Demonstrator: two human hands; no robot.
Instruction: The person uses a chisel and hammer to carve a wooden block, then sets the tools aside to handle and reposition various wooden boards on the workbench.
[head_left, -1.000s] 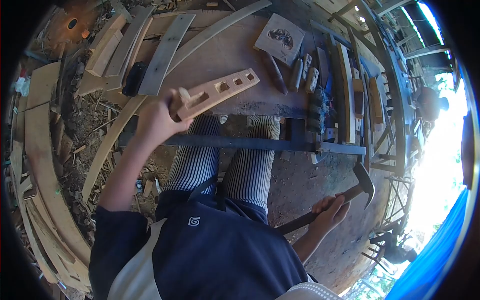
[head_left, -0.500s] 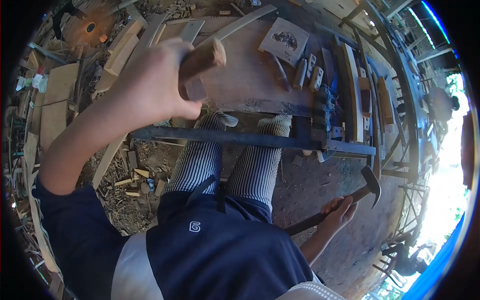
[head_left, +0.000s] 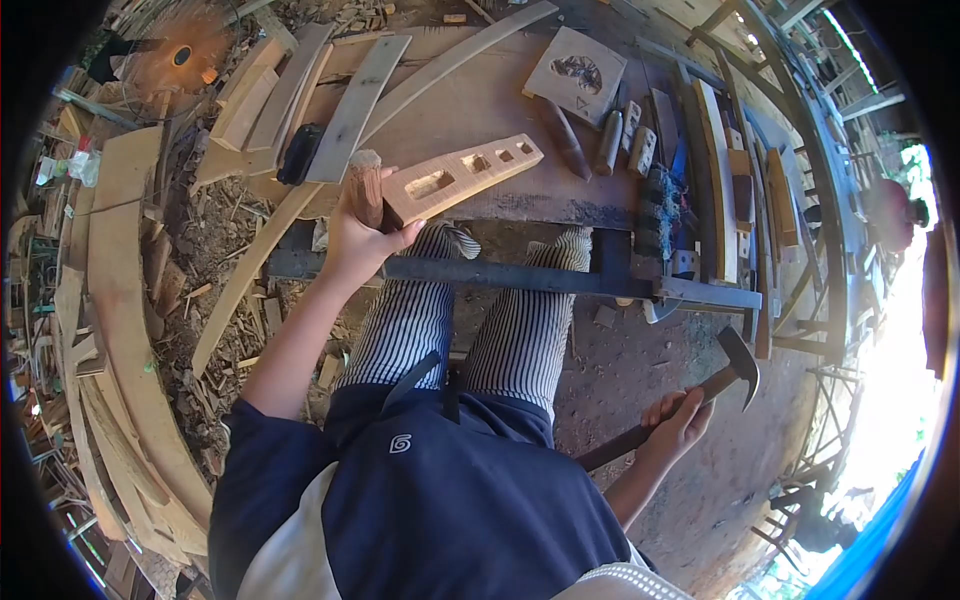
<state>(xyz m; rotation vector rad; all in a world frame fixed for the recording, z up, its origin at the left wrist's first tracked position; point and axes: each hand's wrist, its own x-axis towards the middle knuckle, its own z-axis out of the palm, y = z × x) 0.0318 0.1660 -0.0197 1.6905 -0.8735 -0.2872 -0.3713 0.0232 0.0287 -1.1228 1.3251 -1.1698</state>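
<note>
My left hand (head_left: 355, 235) is wrapped round a dark, rounded wooden handle (head_left: 366, 190) and the near end of a light wooden block (head_left: 465, 175). The block points away to the right, with several rectangular holes along its upper face. Whether handle and block are joined is hidden by my fingers. Low on the right, my right hand (head_left: 680, 422) grips a hammer (head_left: 722, 382) by its dark shaft, close under the curved metal head. The shaft's lower end runs behind my shirt.
Before me lies a wide plank (head_left: 440, 95). A carved square board (head_left: 575, 75), wooden cylinders (head_left: 608, 145) and small holed blocks (head_left: 643, 152) sit on it. A dark bar (head_left: 500, 275) crosses over my legs. Wood scraps (head_left: 240, 320) cover the left floor; benches (head_left: 830, 200) stand right.
My left hand has come down and away from the camera with the handle and block, and the block's holed face now shows. My right hand and the hammer have hardly moved.
</note>
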